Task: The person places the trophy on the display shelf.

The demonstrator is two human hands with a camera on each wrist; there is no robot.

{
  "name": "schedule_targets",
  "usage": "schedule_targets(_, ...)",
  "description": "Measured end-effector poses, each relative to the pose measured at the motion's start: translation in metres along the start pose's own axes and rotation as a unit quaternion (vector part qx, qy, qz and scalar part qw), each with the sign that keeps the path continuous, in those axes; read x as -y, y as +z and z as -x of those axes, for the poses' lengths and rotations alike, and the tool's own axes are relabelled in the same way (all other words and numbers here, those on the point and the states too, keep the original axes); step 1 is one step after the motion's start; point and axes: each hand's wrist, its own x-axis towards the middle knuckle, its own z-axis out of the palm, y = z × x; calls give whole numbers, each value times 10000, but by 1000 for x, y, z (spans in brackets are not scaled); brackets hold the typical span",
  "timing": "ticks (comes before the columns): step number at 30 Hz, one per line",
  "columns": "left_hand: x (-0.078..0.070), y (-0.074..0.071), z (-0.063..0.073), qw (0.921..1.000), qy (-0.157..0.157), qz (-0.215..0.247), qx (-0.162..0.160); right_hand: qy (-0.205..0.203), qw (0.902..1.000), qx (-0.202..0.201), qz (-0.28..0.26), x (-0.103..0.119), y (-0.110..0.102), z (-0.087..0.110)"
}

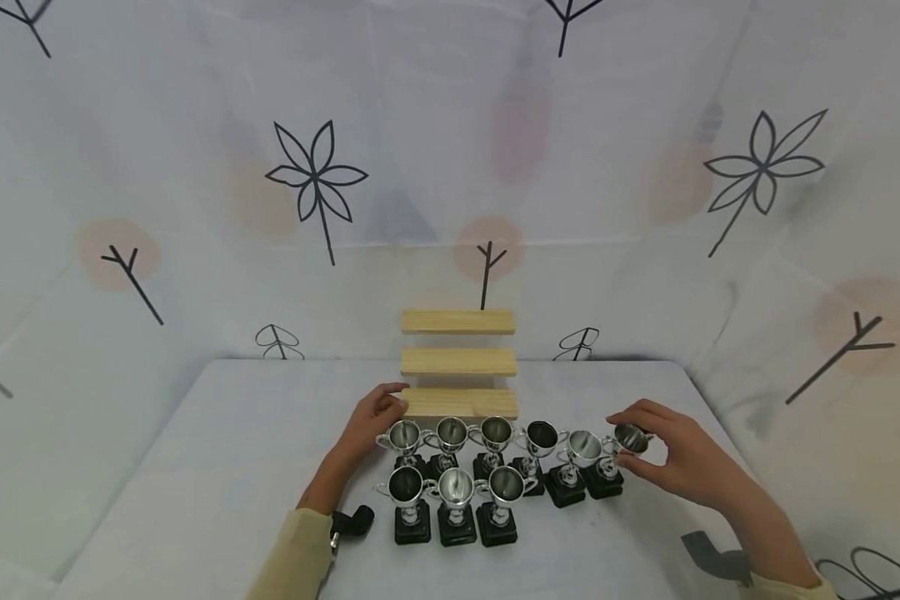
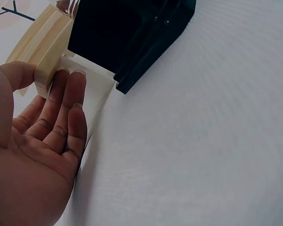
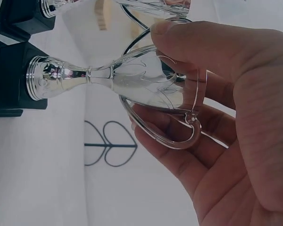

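My left hand (image 1: pixel 366 423) is at the left end of the lowest slat of a three-tier wooden display stand (image 1: pixel 461 402). In the left wrist view the thumb lies on the slat (image 2: pixel 51 61) and fingertips are beneath it, pinching its end. On the right, my right hand (image 1: pixel 673 454) holds the rightmost silver trophy cup (image 3: pixel 146 87) by its bowl, thumb on one side and fingers on the other. This trophy has two looped handles and a black base (image 1: pixel 603 478), which appears to stand on the table beside the neighbouring trophy (image 1: pixel 585 448).
More silver trophies with black bases stand in front of the stand: a back row running right to the held one, and a front row of three, including a middle trophy (image 1: pixel 456 490). The white table (image 1: pixel 217 467) meets a patterned cloth backdrop (image 1: pixel 435 167) behind.
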Motion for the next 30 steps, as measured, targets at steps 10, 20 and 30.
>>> schedule_targets(10, 2, 1, 2, 9998, -25, -152, -83, -449, 9986, -179, -228, -5, -12, -10)
schedule_targets(20, 3, 1, 1, 9997, -72, -205, -90, -306, 9993, -228, 6, -5, -26, -20)
schedule_targets(30, 5, 1, 1, 9996, -35, -259, -82, -114, 9957, -908, 143, -6, -33, -45)
